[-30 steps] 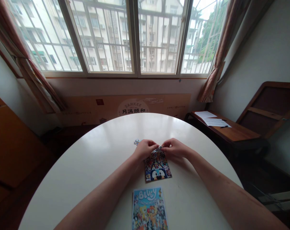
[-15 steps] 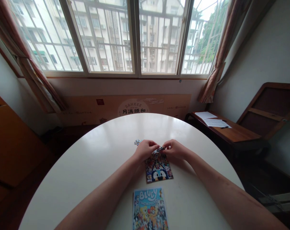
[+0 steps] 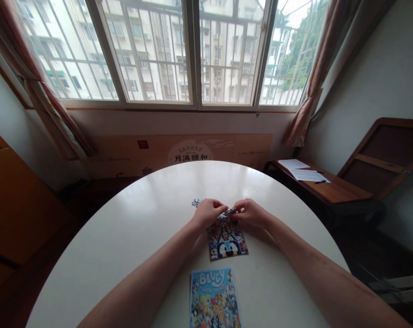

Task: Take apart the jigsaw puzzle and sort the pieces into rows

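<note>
On the worktop (image 3: pixel 124 237), short of its far edge, the left hand (image 3: pixel 208 213) and right hand (image 3: pixel 250 212) pinch pieces (image 3: pixel 231 211) above the puzzle (image 3: pixel 228 241), likely light, stiff and best held by their rims.

— Your puzzle (image 3: pixel 228 238) shows a blue cartoon face with a black nose amid a dense multicoloured pattern
— And your picture card (image 3: pixel 215 298)?
— White letters on light blue, above yellow, orange and blue figures
— Your table (image 3: pixel 124 237) is plain white, the bench (image 3: pixel 346 191) reddish brown
</note>
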`<state>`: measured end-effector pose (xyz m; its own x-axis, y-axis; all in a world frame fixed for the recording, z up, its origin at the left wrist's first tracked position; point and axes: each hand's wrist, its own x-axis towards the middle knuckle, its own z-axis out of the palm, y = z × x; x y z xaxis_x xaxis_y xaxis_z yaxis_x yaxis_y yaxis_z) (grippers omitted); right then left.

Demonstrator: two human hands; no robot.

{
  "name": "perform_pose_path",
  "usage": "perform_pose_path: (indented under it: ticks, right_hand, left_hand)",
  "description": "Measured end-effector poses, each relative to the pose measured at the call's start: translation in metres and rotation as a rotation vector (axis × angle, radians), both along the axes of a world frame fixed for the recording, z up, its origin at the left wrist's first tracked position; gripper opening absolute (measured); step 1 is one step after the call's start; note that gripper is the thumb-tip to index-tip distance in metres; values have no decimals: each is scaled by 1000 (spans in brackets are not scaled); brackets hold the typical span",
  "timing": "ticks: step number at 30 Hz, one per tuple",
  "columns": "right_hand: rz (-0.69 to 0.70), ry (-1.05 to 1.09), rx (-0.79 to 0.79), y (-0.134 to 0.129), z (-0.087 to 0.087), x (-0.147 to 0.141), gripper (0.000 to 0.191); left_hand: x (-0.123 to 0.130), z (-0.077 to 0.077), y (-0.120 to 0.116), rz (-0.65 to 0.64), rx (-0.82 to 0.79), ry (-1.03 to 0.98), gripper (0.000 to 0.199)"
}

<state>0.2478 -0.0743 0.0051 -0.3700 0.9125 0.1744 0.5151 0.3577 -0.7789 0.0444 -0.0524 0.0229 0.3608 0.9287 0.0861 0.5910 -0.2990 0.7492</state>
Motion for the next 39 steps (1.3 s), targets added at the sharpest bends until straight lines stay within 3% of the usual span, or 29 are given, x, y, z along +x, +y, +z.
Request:
perform_pose_path:
  ticks: [8,16,24,39]
  right_hand:
    - [3,35,-72,1,0,-1,27]
    - [-8,40,-93,3,-1,-1,30]
    - [0,30,-11,2,-1,-2,26]
    - [36,3,140,-6,8,-5,20]
  left_hand:
    - [-6,-4,3,-98,-36,-127,36]
    - [-8,0,1,-123,-23,-132,36]
    - [-4,-8,5,-40,3,-96,36]
    - [0,-5,7,71,-47,-81,31]
